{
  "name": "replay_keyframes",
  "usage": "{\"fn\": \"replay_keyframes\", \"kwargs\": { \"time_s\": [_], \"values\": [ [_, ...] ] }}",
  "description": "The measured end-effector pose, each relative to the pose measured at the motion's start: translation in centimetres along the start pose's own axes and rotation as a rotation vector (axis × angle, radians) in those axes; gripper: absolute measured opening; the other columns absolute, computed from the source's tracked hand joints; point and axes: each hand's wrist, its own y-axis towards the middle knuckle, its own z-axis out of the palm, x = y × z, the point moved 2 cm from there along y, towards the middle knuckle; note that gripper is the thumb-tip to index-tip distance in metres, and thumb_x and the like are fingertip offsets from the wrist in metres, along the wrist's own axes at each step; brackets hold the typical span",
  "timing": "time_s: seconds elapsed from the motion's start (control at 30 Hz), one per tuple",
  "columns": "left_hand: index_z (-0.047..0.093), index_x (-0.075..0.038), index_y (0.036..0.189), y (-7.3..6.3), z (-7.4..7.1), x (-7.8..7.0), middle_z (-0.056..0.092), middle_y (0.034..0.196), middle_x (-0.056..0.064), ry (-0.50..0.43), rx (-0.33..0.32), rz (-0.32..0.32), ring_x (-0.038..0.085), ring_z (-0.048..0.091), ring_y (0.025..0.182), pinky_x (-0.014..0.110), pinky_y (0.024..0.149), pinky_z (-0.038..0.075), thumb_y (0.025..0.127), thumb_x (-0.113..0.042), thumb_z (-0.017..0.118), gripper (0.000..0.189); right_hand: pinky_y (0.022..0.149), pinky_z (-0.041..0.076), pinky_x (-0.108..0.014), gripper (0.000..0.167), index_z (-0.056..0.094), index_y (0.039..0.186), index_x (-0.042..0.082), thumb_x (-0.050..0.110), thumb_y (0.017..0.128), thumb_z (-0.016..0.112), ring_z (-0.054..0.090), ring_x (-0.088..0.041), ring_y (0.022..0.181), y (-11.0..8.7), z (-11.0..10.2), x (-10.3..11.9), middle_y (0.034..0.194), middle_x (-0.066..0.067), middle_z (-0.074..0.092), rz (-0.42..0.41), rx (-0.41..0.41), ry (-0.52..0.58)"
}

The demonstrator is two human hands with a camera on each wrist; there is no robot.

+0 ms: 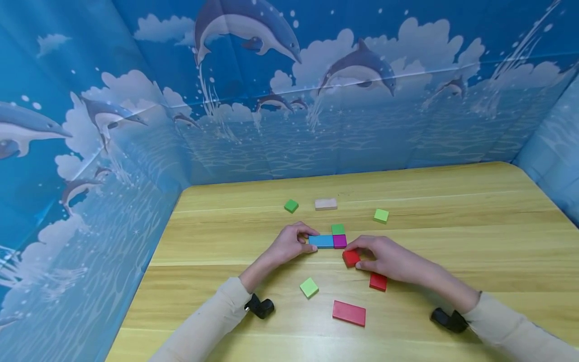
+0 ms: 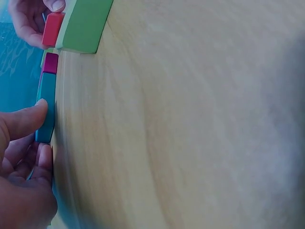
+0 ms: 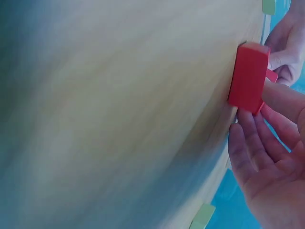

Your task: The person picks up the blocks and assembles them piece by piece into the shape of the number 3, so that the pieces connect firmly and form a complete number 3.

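Looks like smooth, mostly matt painted wood on the long blue rectangular block [image 1: 320, 242] and the small red square-faced block [image 1: 350, 259]. Shows streaky grain under a soft sheen on the broad yellow-brown wooden tabletop [image 1: 452, 216]. Suggests thin, creased cloth in the blue dolphin-printed sheet [image 1: 344, 151].

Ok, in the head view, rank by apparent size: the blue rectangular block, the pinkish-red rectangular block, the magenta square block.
1. Pinkish-red rectangular block
2. Blue rectangular block
3. Magenta square block
Nearness to the camera may exaggerate the first.
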Motion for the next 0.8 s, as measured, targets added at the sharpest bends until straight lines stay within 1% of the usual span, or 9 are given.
{"fn": "replay_keyframes", "kwargs": {
  "time_s": [0.23, 0.33, 0.53, 0.67, 0.8],
  "values": [
    [0.074, -0.009, 0.110, -0.2, 0.0, -0.2, 0.060, 0.096, -0.001, -0.002, -0.005, -0.010, 0.016, 0.052, 0.081, 0.025, 0.072, 0.045, 0.083, -0.007, 0.079, 0.028, 0.092, 0.049, -0.043, 0.038, 0.067, 0.123, 0.014, 0.018, 0.086, 0.077, 0.057, -0.020, 0.108, 0.2, 0.7, 1.2, 0.117, 0.003, 0.063, 0.038, -0.043, -0.035],
    [0.074, -0.009, 0.110, -0.3, 0.0, -0.3, 0.060, 0.097, 0.001, -0.005, -0.007, -0.010, 0.016, 0.052, 0.082, 0.025, 0.072, 0.045, 0.083, -0.007, 0.080, 0.028, 0.094, 0.048, -0.045, 0.040, 0.067, 0.122, 0.013, 0.019, 0.084, 0.079, 0.058, -0.023, 0.110, 0.3, 1.1, 1.5, 0.117, 0.002, 0.064, 0.047, -0.068, -0.074],
    [0.074, -0.009, 0.111, -0.4, 0.0, -0.3, 0.059, 0.097, 0.000, 0.001, -0.003, -0.018, 0.016, 0.052, 0.082, 0.025, 0.072, 0.045, 0.083, -0.007, 0.079, 0.028, 0.093, 0.049, -0.046, 0.043, 0.068, 0.121, 0.011, 0.021, 0.081, 0.082, 0.059, -0.023, 0.108, 0.5, 1.5, 1.8, 0.115, -0.001, 0.065, 0.060, -0.094, -0.127],
    [0.074, -0.009, 0.110, -0.4, 0.0, -0.2, 0.060, 0.097, 0.000, -0.002, -0.001, -0.019, 0.016, 0.052, 0.082, 0.025, 0.072, 0.045, 0.083, -0.007, 0.079, 0.028, 0.092, 0.049, -0.045, 0.044, 0.068, 0.121, 0.012, 0.023, 0.080, 0.083, 0.059, -0.023, 0.107, 0.3, 1.3, 1.9, 0.115, -0.001, 0.065, 0.068, -0.094, -0.111],
    [0.074, -0.009, 0.111, -0.4, 0.0, -0.3, 0.060, 0.098, 0.001, -0.005, 0.000, -0.017, 0.016, 0.052, 0.082, 0.025, 0.072, 0.045, 0.083, -0.008, 0.079, 0.028, 0.090, 0.050, -0.045, 0.040, 0.069, 0.120, 0.013, 0.023, 0.083, 0.081, 0.059, -0.021, 0.105, 0.1, 0.8, 1.9, 0.115, 0.001, 0.065, 0.071, -0.108, -0.068]
  ]
}}
